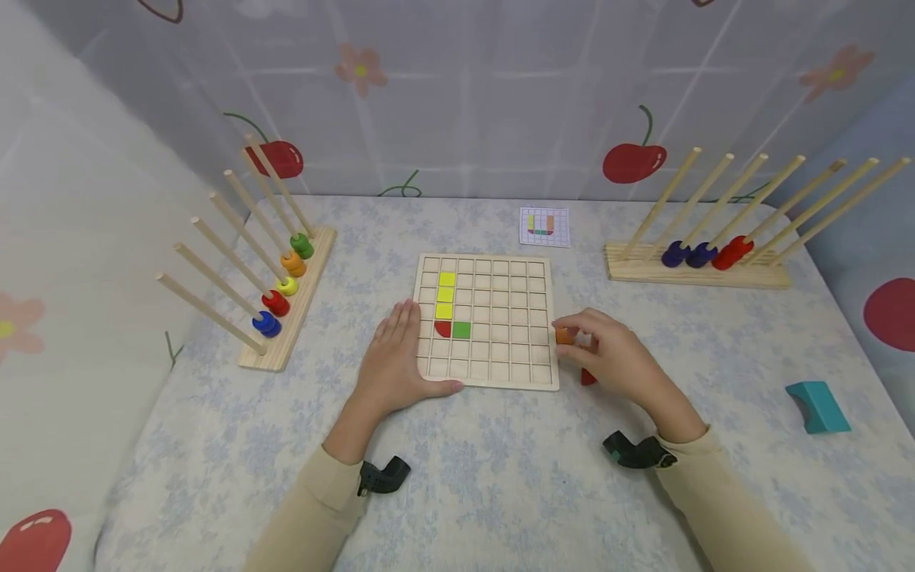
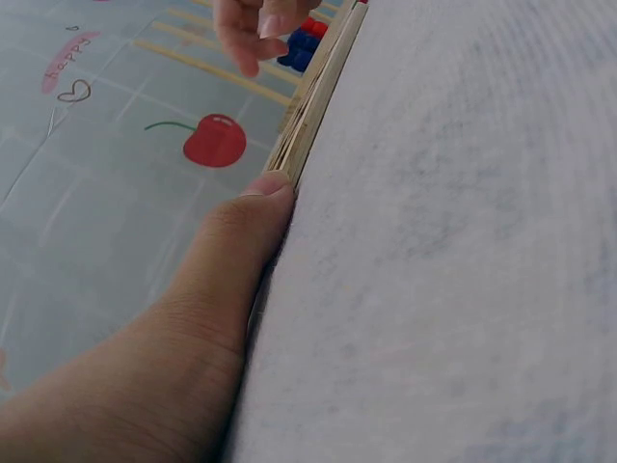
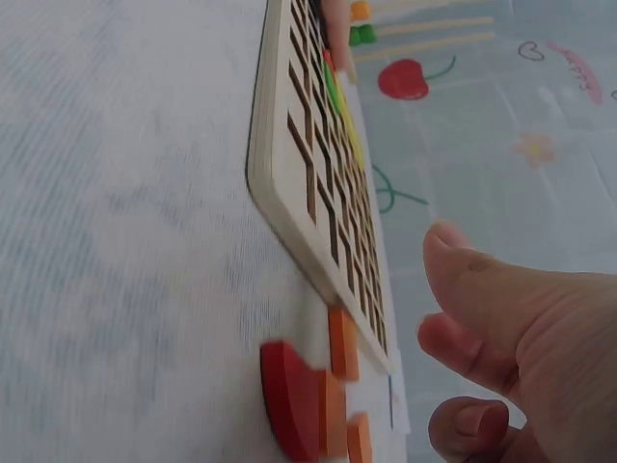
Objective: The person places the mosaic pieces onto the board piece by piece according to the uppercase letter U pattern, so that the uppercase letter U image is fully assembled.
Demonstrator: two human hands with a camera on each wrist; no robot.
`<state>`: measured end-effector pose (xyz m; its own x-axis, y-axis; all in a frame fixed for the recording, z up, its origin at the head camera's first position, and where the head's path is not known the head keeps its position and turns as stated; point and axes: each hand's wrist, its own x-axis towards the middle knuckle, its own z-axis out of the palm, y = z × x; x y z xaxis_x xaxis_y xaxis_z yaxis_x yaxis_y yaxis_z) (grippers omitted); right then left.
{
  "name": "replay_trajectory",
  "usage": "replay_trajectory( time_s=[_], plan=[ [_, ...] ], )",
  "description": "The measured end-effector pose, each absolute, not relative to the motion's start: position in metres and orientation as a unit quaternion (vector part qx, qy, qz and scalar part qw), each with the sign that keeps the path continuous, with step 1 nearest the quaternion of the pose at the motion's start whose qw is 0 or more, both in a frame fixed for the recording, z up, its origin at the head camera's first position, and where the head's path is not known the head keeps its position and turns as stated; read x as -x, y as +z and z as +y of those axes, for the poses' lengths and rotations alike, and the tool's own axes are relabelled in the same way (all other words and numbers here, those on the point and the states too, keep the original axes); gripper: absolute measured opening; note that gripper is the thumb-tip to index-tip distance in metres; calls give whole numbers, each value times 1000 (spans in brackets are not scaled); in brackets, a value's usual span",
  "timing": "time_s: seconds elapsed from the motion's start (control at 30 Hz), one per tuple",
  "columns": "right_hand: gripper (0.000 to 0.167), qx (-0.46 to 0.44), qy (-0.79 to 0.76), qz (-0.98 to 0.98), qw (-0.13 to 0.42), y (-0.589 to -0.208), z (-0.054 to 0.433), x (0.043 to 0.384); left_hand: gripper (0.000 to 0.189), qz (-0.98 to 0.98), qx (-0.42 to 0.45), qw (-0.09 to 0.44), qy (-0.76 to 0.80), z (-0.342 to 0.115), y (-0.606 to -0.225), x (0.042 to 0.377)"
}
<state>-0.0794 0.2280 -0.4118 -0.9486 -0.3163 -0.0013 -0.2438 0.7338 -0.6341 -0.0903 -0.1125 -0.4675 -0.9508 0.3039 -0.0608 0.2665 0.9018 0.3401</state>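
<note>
A wooden grid board lies on the table with yellow squares, a red quarter-round piece and a green square in its cells. My left hand rests flat along the board's left edge, the thumb stretched along its front edge. Just right of the board my right hand hovers over loose pieces, thumb and fingers apart. An orange square shows beside its fingertips. In the right wrist view, several orange pieces and a red curved piece lie below the hand, with nothing between its fingers.
A small printed pattern card lies behind the board. Peg racks with coloured beads stand at left and back right. A teal arched block sits at the far right. A patterned curtain hangs behind the table.
</note>
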Motion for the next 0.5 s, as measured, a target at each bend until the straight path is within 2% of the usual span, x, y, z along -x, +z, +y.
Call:
replay_trajectory(
  time_s=[0.5],
  plan=[
    [30,91,-291,952,7,-421,301,56,144,973,-146,56,171,-113,-468,91]
  ],
)
